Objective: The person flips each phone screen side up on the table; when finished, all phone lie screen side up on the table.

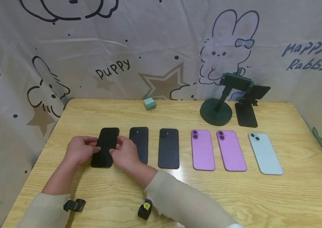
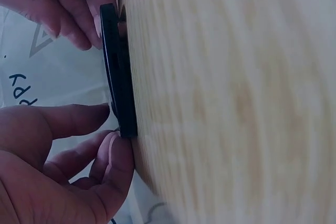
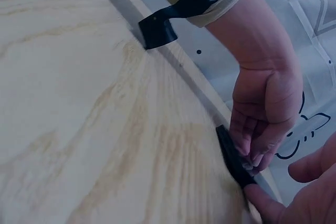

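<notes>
A black smartphone (image 1: 105,145) lies at the left of the row, no camera lenses showing on its upper face. My left hand (image 1: 82,148) pinches its left edge, thumb on top and fingers at the side. At the opposite edge my right hand (image 1: 125,153) grips the phone; in the left wrist view a fingertip shows beneath that slightly raised edge. Right beside that hand is a dark phone (image 1: 142,142), back up and partly covered by the hand. Another dark phone (image 1: 168,152) lies farther right, also back up.
Two pink-purple phones (image 1: 203,152), (image 1: 232,152) and a pale blue phone (image 1: 266,155) continue the row rightward. Behind stand a mint charger plug (image 1: 149,104), a dark green phone stand (image 1: 216,112) and a black stand (image 1: 246,114). Printed cloth (image 1: 161,47) hangs behind the wooden table (image 1: 115,196).
</notes>
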Demonstrator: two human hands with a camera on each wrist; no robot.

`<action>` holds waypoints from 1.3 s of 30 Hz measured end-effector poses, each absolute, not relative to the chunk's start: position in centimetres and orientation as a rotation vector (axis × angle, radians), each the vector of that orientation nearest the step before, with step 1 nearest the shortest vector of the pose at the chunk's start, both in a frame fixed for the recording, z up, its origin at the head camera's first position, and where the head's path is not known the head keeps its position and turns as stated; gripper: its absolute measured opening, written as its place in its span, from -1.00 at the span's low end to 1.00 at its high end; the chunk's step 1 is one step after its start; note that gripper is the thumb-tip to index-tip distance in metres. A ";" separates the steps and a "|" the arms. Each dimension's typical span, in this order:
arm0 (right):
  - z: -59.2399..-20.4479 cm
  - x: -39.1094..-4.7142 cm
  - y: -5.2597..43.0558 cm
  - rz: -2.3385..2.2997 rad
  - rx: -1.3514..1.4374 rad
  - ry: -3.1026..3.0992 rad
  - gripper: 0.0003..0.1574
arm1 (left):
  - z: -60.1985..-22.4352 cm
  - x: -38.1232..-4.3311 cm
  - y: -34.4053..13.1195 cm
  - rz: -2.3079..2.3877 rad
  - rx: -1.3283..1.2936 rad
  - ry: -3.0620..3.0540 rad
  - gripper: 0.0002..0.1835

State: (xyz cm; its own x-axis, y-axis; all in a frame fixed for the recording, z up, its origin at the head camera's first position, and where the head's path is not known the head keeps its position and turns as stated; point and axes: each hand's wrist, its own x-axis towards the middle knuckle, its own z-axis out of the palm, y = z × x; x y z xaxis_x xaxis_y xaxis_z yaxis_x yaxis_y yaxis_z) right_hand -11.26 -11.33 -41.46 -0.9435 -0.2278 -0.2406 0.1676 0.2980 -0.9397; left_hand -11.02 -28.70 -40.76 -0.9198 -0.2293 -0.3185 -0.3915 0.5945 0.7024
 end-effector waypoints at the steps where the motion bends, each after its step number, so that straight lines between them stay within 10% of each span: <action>1: -41.4 -11.2 -11.3 -1.702 -0.041 2.230 -0.36 | -40.8 -11.0 -28.7 1.227 -0.526 2.627 -0.52; 39: -41.1 -12.4 -1.3 -1.527 -0.294 2.426 -0.13 | -38.8 -11.0 -18.9 1.161 -0.214 2.622 -0.30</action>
